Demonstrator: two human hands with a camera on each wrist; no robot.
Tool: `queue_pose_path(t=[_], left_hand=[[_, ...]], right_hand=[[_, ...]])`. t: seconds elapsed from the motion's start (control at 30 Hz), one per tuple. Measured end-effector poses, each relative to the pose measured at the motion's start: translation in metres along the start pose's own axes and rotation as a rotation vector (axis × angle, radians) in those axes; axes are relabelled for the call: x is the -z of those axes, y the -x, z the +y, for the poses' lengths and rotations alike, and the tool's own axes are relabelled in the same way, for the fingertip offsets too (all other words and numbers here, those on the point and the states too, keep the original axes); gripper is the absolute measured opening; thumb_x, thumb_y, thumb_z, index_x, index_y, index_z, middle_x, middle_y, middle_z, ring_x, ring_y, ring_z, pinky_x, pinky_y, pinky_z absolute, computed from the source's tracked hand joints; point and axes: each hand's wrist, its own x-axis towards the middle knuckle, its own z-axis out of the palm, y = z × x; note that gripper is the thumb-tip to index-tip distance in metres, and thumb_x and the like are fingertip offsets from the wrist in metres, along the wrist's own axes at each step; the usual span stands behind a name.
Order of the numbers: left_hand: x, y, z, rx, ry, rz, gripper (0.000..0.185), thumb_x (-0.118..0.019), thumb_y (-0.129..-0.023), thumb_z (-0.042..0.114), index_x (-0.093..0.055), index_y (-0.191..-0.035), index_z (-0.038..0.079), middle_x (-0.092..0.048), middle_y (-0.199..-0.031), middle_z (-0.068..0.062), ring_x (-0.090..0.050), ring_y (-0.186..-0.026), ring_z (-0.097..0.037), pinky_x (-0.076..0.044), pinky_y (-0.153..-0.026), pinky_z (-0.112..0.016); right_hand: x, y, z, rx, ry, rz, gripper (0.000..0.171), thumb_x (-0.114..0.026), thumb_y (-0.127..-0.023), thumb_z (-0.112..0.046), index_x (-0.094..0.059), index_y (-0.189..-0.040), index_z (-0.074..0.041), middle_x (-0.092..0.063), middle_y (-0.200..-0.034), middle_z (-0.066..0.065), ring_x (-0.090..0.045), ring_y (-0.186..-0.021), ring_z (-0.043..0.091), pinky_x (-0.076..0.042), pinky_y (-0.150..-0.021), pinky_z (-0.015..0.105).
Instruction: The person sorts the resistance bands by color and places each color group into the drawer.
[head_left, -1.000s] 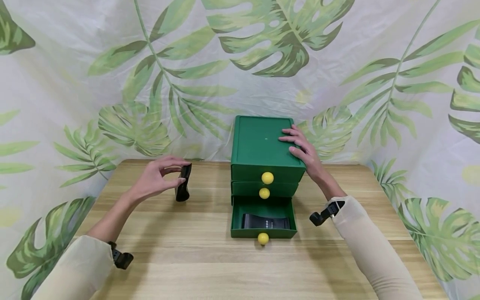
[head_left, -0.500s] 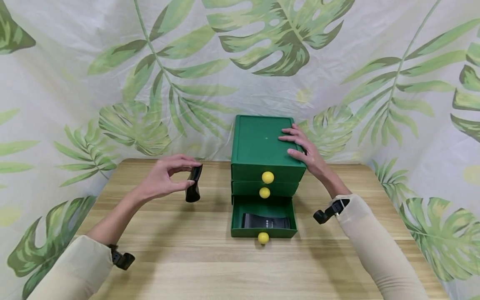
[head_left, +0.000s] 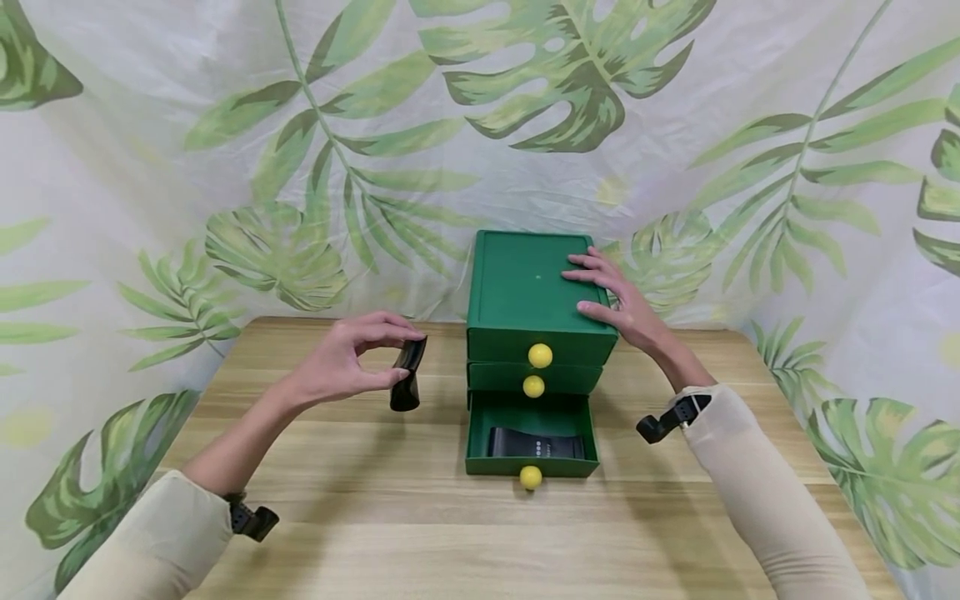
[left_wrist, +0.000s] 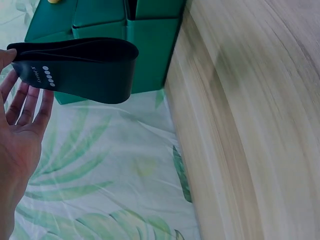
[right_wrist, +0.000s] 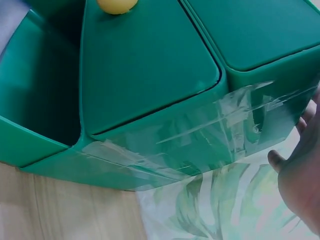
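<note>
My left hand point(head_left: 337, 362) pinches a black loop resistance band point(head_left: 406, 387) between thumb and fingertips, above the table and left of the green drawer cabinet point(head_left: 525, 292). In the left wrist view, the folded resistance band point(left_wrist: 100, 80) shows "X-Heavy" and a row of pale dots. My right hand point(head_left: 622, 304) rests on the cabinet's top right edge, fingers spread over the top. The bottom drawer point(head_left: 477, 467) is pulled out, and another black resistance band point(head_left: 517, 444) with pale print lies flat in it. The two upper drawers are closed.
Each drawer front has a yellow ball knob point(head_left: 540, 356). Clear tape point(right_wrist: 200, 135) runs along the cabinet's side in the right wrist view. A leaf-patterned cloth point(head_left: 375, 167) hangs behind the wooden table point(head_left: 420, 542).
My left hand has moved right, toward the cabinet, carrying the resistance band. My right hand stays on the cabinet top, its wrist shifted slightly right. The drawers have not moved.
</note>
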Motion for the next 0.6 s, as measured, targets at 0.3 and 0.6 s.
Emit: queue_pose_path(t=[0.3,0.6], left_hand=[[-0.009,-0.004,-0.002,-0.031,0.056,-0.043,0.046,-0.079,-0.080,0.008,-0.068,-0.124,0.018,-0.062,-0.123,0.001,-0.061,-0.107,-0.017,-0.055,-0.086,-0.027],[-0.018,-0.010,0.013,-0.094,0.083,-0.032,0.045,-0.079,-0.079,0.006,-0.069,-0.122,0.015,-0.062,-0.123,-0.002,-0.062,-0.106,-0.019,-0.057,-0.082,-0.031]], right_hand=[[0.003,0.000,0.031,0.037,0.062,-0.019,0.049,-0.062,-0.093,-0.020,-0.054,-0.141,-0.014,-0.031,-0.157,0.008,-0.006,-0.150,0.030,-0.004,-0.116,0.061],[0.001,-0.005,0.032,0.049,0.071,-0.014,0.049,-0.062,-0.093,-0.023,-0.054,-0.141,-0.017,-0.034,-0.156,0.007,-0.007,-0.150,0.030,-0.003,-0.117,0.061]])
